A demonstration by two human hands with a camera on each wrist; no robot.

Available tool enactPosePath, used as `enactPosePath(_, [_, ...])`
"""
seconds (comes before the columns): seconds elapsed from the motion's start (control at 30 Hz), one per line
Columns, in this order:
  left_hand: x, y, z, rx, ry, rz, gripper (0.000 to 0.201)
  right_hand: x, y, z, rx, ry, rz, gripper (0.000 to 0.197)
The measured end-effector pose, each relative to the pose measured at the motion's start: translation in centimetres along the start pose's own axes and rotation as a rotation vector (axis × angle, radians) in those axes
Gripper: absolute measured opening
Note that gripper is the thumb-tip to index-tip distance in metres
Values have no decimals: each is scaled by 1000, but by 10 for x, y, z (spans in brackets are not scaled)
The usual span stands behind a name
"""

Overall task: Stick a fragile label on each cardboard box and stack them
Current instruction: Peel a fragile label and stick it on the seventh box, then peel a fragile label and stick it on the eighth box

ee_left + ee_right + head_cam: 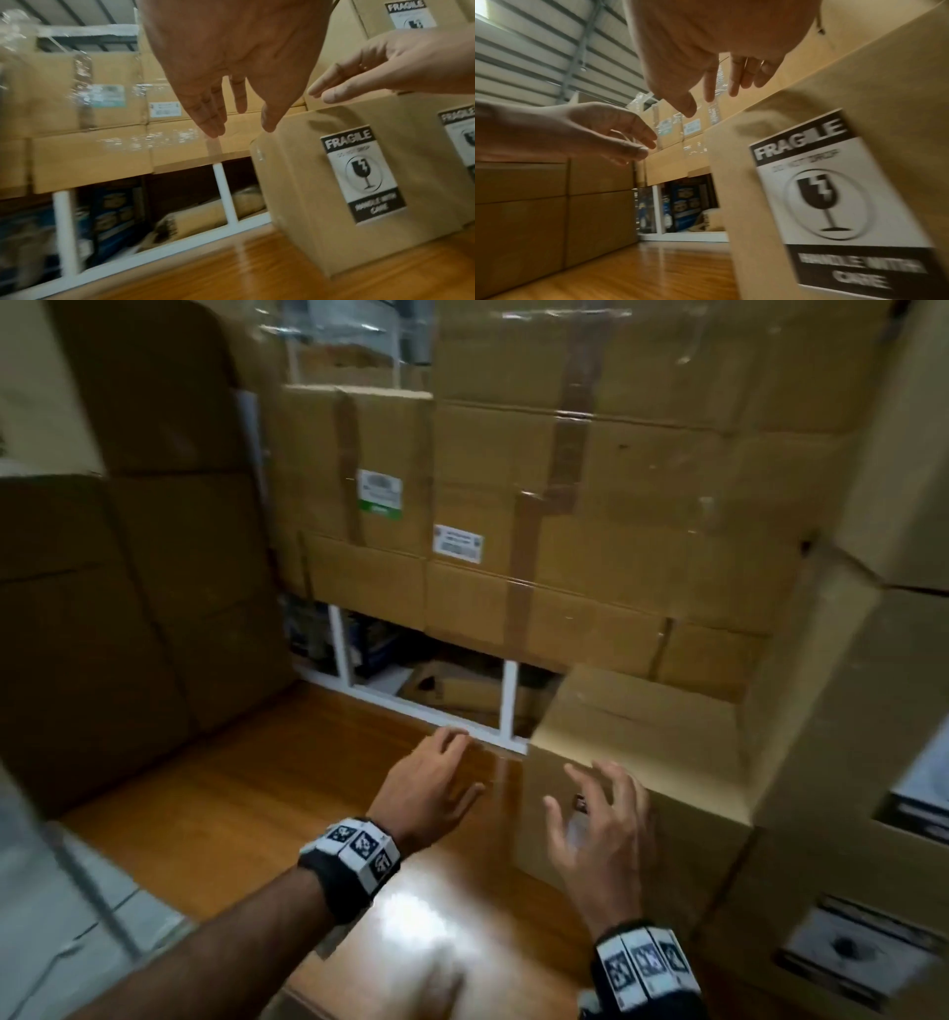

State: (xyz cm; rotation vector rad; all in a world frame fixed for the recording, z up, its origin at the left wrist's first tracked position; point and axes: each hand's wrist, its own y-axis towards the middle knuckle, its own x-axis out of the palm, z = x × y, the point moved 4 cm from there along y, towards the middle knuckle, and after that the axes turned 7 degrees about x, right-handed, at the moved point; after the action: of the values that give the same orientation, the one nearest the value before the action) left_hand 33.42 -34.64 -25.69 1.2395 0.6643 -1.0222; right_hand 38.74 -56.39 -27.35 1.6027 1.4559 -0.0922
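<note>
both hands hover with fingers spread and holding nothing over a wooden worktop (287,819), the left hand (429,788) to the left of a cardboard box (642,752) and the right hand (601,819) near its near-left corner. the box stands at the right of the worktop, a fragile label (362,174) on its near face, with more labelled boxes (842,814) just to its right.

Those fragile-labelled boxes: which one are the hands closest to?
The low box standing alone on the wooden surface, just ahead of both open hands, the left hand and right hand. The other labelled boxes are stacked further right.
</note>
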Motion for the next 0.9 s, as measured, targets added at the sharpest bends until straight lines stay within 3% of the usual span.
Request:
enactPosePath(0.33, [-101,-171,-150,-452,197,119,30,110,12,-138,-235,287,-311,42])
enactPosePath(0.6, [-242,-230,-267,-637,239,406,24,193,17,-310,-481,404,-432,43])
enactPosePath(0.7, [-303,-244,-337,-657,149,521,34,223,18,-390,-533,441,-427,54])
enactPosePath(0.8, [-359,-254,-413,-631,10,660,60,249,20,-476,-587,466,-412,68])
enactPosePath(0.9, [-409,-253,-483,-654,-46,755,65,270,23,-562,-625,491,-389,76])
